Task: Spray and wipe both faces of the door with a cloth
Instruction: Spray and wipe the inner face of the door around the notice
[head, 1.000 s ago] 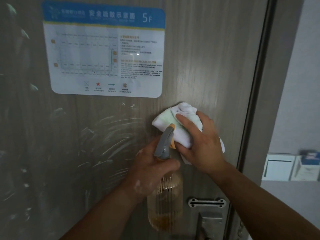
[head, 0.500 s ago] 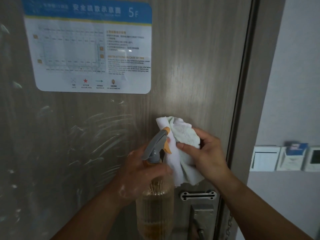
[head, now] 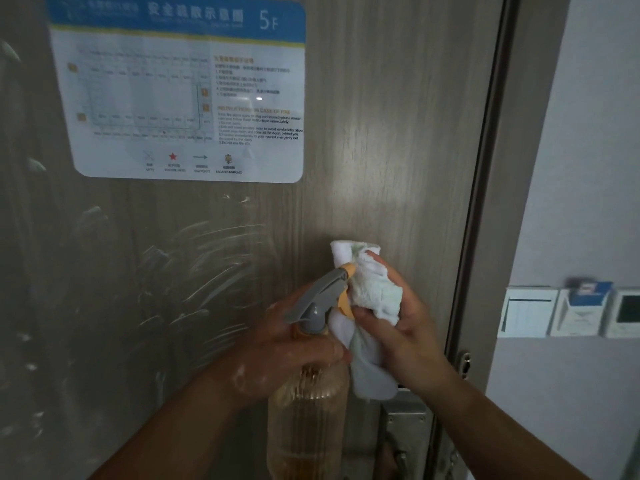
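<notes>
A wood-grain door fills the view, with streaky foam smears on its left half. My left hand grips the neck of a clear spray bottle with amber liquid and a grey and orange trigger head. My right hand holds a bunched white cloth right beside the nozzle, in front of the door. Part of the cloth hangs down below my fingers.
A blue and white evacuation sign is stuck on the door's upper left. A metal lock plate and handle sit at the door's lower right. The door frame runs down the right. Wall switches and a card holder are mounted beyond it.
My right hand drew the cloth down off the door and bunched it beside the bottle's nozzle. The bottle stayed in my left hand. The view shifted slightly.
</notes>
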Tool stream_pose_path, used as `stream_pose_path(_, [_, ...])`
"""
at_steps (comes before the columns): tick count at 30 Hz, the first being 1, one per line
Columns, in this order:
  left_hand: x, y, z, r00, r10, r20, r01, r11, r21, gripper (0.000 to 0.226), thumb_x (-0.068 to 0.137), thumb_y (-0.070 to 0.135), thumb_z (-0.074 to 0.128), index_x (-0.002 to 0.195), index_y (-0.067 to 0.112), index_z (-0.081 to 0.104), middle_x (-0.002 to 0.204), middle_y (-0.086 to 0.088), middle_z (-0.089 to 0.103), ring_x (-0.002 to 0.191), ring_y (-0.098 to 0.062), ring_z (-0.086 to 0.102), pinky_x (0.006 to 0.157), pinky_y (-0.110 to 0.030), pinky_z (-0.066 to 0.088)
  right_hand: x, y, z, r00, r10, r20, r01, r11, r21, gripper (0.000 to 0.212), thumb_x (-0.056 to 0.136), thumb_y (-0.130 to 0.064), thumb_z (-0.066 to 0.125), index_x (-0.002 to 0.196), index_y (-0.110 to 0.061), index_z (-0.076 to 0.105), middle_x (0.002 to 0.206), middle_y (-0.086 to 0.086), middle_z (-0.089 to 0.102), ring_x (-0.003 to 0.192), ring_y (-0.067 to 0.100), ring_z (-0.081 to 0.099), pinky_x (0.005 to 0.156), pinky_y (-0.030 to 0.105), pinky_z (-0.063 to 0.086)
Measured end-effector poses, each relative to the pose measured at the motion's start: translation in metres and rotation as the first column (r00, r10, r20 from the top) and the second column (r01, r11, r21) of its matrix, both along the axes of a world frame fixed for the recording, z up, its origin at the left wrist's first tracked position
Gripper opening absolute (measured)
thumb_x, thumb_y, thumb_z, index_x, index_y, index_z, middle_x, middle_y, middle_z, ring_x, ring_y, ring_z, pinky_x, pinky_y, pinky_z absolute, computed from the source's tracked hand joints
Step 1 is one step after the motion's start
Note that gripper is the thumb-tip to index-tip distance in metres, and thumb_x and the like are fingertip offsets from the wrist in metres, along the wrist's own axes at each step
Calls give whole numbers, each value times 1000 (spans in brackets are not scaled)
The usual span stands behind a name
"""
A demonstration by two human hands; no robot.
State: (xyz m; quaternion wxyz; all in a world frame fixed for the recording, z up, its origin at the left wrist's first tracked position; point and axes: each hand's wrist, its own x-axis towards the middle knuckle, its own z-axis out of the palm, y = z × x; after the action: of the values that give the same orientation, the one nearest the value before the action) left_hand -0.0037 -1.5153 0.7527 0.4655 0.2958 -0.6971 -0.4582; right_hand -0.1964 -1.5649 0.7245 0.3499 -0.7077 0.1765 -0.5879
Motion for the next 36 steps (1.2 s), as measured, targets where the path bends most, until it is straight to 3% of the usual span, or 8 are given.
stream_pose_path(4, [4, 0, -1, 1000, 22, 10, -21, 999, -26, 49, 59, 25, 79, 102, 47, 75, 91, -17, 77, 88, -27, 75, 78, -40, 61, 7, -11, -8, 960, -280, 17, 279, 948, -155, 59, 88, -6, 74, 142, -21, 55, 135, 0, 66, 125, 13, 64, 102, 29, 54])
stream_pose_path(10, [22, -4, -11, 983, 183, -28, -184, 982, -49, 65, 58, 24, 82, 116, 51, 69, 94, -40, 60, 85, -57, 64, 67, -46, 54, -12, -37, 32, 618, -786, -26, 667, 542, -512, 63, 86, -15, 78, 144, -27, 57, 141, 10, 48, 110, -2, 48, 96, 3, 40])
stream_pose_path(13, [26, -9, -17, 973, 230, -34, -231, 970, -75, 66, 58, 24, 84, 117, 49, 69, 112, -28, 65, 98, -60, 61, 75, -63, 55, -7, -48, 42, 436, -898, -62, 708, 385, -592, 71, 81, -25, 83, 146, -24, 54, 146, 14, 41, 111, 19, 57, 83, 30, 59])
stream_pose_path(15, [28, -10, -19, 971, 235, -31, -237, 969, -72, 63, 58, 22, 84, 115, 46, 71, 102, -31, 65, 89, -58, 64, 72, -54, 56, 2, -50, 36, 387, -918, -86, 711, 356, -607, 77, 82, -53, 78, 149, -26, 50, 148, 11, 37, 115, 29, 58, 81, 38, 58])
stream_pose_path(19, [30, -10, -21, 974, 225, -12, -225, 971, -79, 58, 63, 13, 83, 113, 39, 72, 79, -31, 60, 71, -29, 59, 63, -41, 48, 15, -57, 34, 396, -918, 4, 783, 335, -523, 58, 93, -63, 58, 141, -31, 59, 146, 9, 43, 120, 30, 54, 80, 44, 59])
stream_pose_path(23, [28, -13, -21, 972, 236, -19, -237, 969, -64, 60, 62, 10, 81, 111, 44, 71, 74, -29, 60, 63, -25, 56, 58, -38, 48, 15, -68, 31, 356, -933, 51, 776, 264, -573, 47, 94, -38, 65, 140, -28, 60, 142, 17, 51, 116, 35, 57, 75, 46, 60])
stream_pose_path(30, [30, -16, -29, 963, 268, -28, -270, 960, -74, 56, 57, 25, 83, 106, 50, 71, 87, -32, 64, 70, -29, 61, 63, -43, 50, 11, -70, 29, 378, -924, 48, 763, 282, -582, 49, 93, -39, 67, 140, -28, 61, 142, 17, 51, 116, 35, 58, 74, 47, 60])
stream_pose_path(36, [35, -18, -51, 934, 347, 87, -340, 937, -84, 39, 65, 13, 80, 98, 32, 72, 60, 10, 47, 58, -12, 46, 57, -38, 40, -1, -71, 37, 409, -911, 44, 679, 272, -682, 49, 91, -30, 73, 138, -20, 64, 141, 20, 50, 120, 36, 56, 78, 48, 59])
